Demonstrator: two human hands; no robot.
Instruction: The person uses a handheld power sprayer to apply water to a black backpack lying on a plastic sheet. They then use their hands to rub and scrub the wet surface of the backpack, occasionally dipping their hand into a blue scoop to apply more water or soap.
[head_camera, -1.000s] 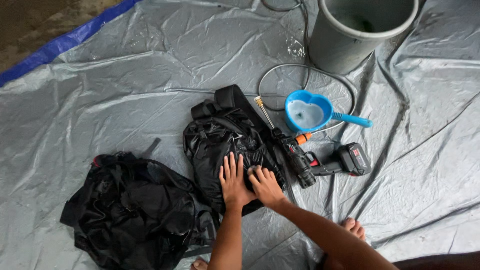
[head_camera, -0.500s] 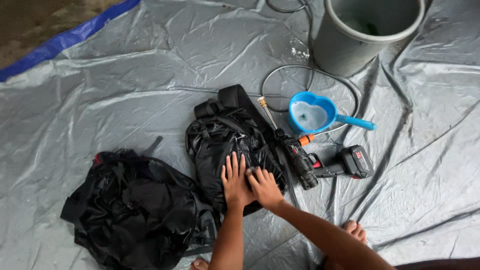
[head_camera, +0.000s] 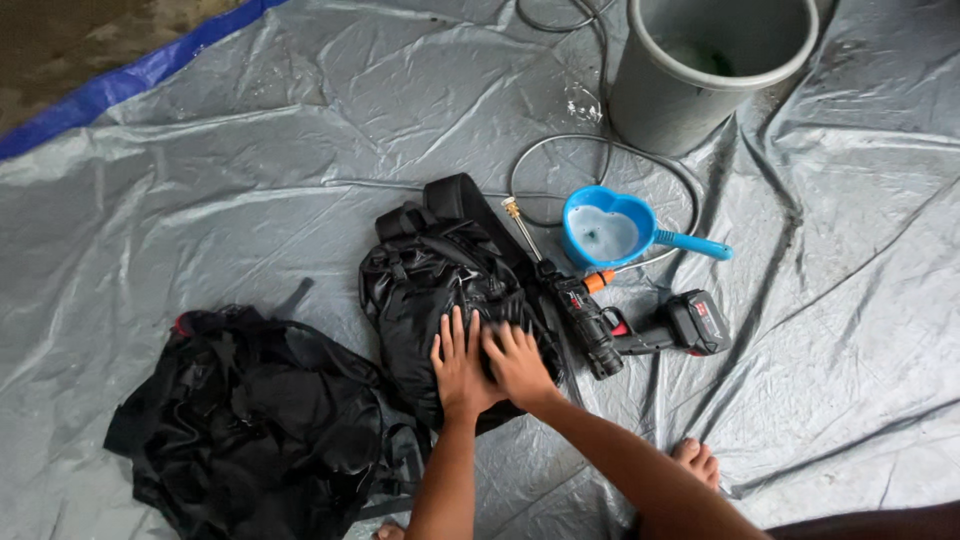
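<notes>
1. bag (head_camera: 425, 285): black backpack, wet-looking, lying flat on the tarp (head_camera: 200, 190) at mid-frame, just ahead of the person. it is just beside the sprayer on its right and near the second bag on its left.
2. bag, axis: the long axis runs nearly straight away from the person. the end with the broad strap (head_camera: 462, 198) points to the far side, leaning slightly right, and the near end lies under the hands.
3. left hand (head_camera: 458, 365): flat on the bag's near half, fingers spread, palm down, gripping nothing.
4. right hand (head_camera: 518, 362): flat beside the left and touching it, fingers spread, also pressing and not gripping.
5. step in hand, as judged: both palms bear down on the bag's near panel, pressing or rubbing it.
6. next move, as judged: reaching the far half would call for sliding both palms along the long axis, with weight kept on the bag so it does not skid on the slick tarp.
7. second bag (head_camera: 250, 425): black, crumpled, at lower left, untouched.
8. sprayer (head_camera: 600, 335): cordless, black and red, lying on its side, its lance (head_camera: 522, 228) pointing to the far side.
9. scoop (head_camera: 605, 230): blue, heart-shaped, a little water in it, handle pointing right.
10. bucket (head_camera: 690, 105): grey, upright, at top right, with a hose (head_camera: 600, 150) looped near it.
11. foot (head_camera: 697, 460): bare, on the tarp at lower right.
</notes>
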